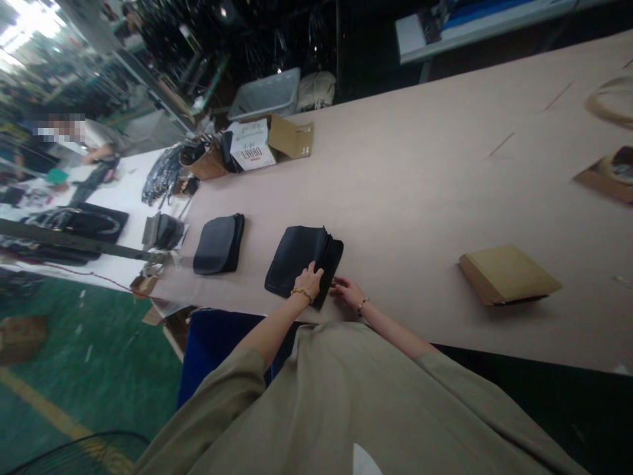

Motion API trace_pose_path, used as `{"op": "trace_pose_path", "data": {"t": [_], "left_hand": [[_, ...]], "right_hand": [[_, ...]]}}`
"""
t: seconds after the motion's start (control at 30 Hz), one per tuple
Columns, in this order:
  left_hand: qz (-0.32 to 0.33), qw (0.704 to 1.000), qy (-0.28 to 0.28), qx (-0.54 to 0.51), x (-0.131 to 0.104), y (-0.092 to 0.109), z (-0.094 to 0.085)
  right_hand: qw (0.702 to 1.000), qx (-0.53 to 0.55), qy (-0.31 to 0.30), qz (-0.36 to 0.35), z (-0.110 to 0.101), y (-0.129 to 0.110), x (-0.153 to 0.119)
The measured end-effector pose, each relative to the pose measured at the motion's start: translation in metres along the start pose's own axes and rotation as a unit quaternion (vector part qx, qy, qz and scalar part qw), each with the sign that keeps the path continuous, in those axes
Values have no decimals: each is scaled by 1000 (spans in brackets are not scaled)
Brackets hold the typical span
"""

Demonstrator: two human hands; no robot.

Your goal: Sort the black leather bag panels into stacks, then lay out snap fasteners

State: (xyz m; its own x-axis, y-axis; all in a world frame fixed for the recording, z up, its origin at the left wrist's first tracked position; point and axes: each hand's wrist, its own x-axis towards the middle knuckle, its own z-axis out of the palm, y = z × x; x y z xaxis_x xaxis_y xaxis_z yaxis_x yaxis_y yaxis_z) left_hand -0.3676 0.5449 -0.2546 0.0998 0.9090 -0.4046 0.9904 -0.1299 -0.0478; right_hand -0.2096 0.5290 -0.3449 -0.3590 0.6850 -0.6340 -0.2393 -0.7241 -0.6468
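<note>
Fingers of the left hand [308, 282] lay kinda spread atop the fanned black stack [293, 257] on the surface [395, 198], loose edge slanting away rightward, right hand [350, 293] just beside its near end, grip unclear.

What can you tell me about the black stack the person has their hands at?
The black stack is made of thin, flat pieces with rounded corners, and looks like leather or something similar. It lies on the pale table, slightly askew, its layers fanned out along the right side. The left hand rests on it near the close edge; the right hand is at its right side, though whether it touches is unclear.
</note>
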Motion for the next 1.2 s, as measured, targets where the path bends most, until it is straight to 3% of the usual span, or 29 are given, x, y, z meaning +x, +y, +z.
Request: {"op": "trace_pose_path", "data": {"t": [0.23,0.63,0.87,0.97,1.07,1.2], "left_hand": [[-35,999,-28,-17,-1,9,1],[-71,997,-11,-38,0,18,5],[-59,997,23,-39,-7,4,4],[-36,998,10,-41,-9,-1,4],[-36,999,-16,-19,-11,5,6],[-49,999,9,-14,-11,19,8]], "right_hand": [[1000,11,-11,-3,-2,-3,0],[998,30,-54,-3,-3,-2,2],[997,45,-63,2,-4,2,7],[996,47,-71,3,-4,1,6],[996,44,-73,2,-5,0,5],[997,34,-66,5,-4,0,4]]}}
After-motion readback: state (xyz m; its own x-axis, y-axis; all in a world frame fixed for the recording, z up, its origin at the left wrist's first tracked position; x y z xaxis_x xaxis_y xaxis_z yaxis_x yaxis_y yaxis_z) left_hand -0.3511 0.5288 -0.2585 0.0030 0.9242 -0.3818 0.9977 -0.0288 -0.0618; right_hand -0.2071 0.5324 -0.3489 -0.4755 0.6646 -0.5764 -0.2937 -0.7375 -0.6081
